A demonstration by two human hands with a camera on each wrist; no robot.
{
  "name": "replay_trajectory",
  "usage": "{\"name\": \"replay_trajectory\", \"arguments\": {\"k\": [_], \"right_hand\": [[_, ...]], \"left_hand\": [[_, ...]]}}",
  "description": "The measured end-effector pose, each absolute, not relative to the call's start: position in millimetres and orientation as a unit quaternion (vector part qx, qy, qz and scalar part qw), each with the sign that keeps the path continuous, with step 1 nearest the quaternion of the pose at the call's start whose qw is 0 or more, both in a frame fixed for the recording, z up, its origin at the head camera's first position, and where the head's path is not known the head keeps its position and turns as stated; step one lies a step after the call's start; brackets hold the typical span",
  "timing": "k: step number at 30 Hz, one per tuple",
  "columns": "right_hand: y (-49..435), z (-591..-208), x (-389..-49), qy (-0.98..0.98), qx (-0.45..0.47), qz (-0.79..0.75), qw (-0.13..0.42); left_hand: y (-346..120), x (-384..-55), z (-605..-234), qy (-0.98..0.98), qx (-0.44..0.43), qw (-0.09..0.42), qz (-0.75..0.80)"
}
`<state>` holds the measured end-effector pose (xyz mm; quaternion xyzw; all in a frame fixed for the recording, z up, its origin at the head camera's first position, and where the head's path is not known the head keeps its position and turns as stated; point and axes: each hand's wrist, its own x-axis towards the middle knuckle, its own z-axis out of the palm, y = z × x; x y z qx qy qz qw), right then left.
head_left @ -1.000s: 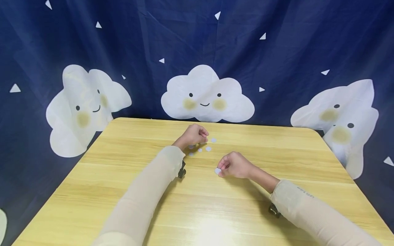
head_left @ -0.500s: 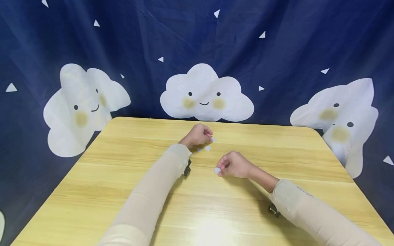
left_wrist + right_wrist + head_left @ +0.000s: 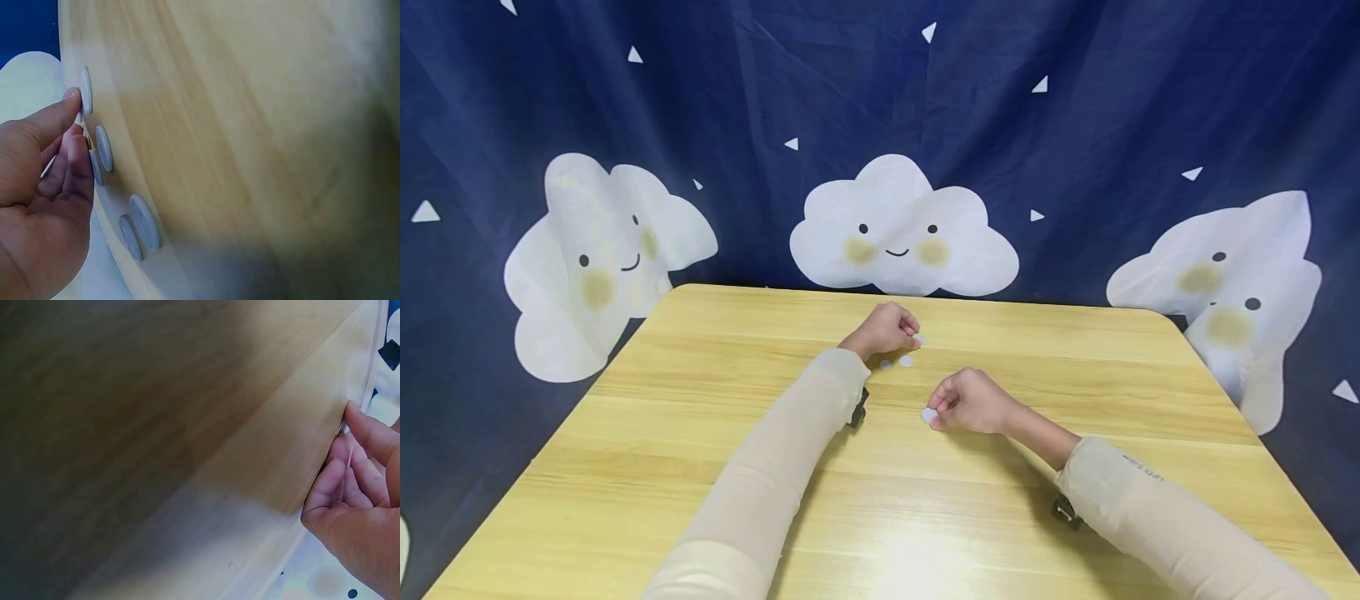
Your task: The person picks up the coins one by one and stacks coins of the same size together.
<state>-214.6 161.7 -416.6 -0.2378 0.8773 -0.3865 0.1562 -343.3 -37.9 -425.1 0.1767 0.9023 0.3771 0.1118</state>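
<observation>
My left hand (image 3: 889, 327) is at the far middle of the table, thumb and fingers pinching a coin (image 3: 920, 340) at the tabletop. Beside it lie two more silvery coins, a larger one (image 3: 906, 362) and a smaller one (image 3: 885, 364). The left wrist view shows several coins flat on the wood, including a pair (image 3: 145, 222) near the wrist that the arm hides from the head view. Nearer and to the right, my right hand (image 3: 973, 402) pinches another coin (image 3: 929, 415) by its edge, low over the table. In the right wrist view its fingers (image 3: 337, 450) mostly cover that coin.
The wooden table (image 3: 670, 467) has rounded far corners. A dark blue curtain (image 3: 745, 100) with white clouds and triangles hangs right behind its far edge. Black wrist cameras sit under both sleeves, the left one (image 3: 859, 408) close over the wood.
My left hand has moved to the right and reached the far coin, and its forearm now covers coins seen earlier at the left. My right hand stays in place with its coin.
</observation>
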Motion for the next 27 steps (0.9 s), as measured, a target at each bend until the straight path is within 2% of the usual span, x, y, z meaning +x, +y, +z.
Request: {"name": "replay_trajectory", "arguments": {"k": [23,27], "right_hand": [[160.8,-419.2,-216.2,0.876,-0.233,-0.391,0.159],[161.3,-418.6,-215.4,0.877,-0.231,-0.39,0.159]], "left_hand": [[-36.7,-345.9,-418.8,0.903,0.2,0.188,0.331],[-36.6,-346.9,-418.8,0.905,0.205,0.186,0.322]]}}
